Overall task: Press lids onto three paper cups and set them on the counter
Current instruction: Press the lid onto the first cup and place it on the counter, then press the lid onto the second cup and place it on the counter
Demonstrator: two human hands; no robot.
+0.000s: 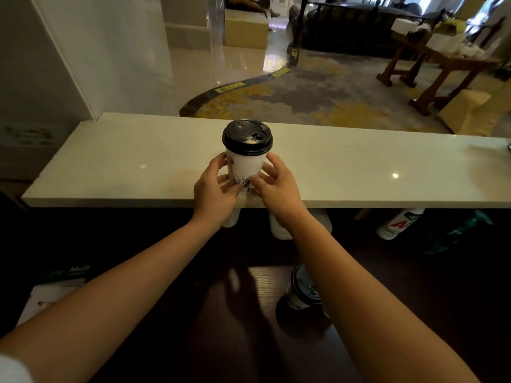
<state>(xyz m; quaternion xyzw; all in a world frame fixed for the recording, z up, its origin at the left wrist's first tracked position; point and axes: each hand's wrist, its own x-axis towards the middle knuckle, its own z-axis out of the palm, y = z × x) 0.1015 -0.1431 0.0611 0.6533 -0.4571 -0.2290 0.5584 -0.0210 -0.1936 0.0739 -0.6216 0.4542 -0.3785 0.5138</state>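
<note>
A white paper cup (244,167) with a black lid (247,137) stands upright near the front edge of the pale counter (132,161). My left hand (214,192) wraps its lower left side and my right hand (276,186) its lower right side, fingers meeting on the printed pattern. A second lidded cup (302,293) stands on the dark lower worktop, partly hidden by my right forearm. Under the counter's edge, white cup-like shapes (279,230) show behind my wrists.
A white bottle with red and green print (398,223) lies under the counter at right, beside a dark green object (459,233). A box marked "Mult" (69,272) and a white sheet sit at lower left. Beyond the counter lie a floor, carpet and wooden tables.
</note>
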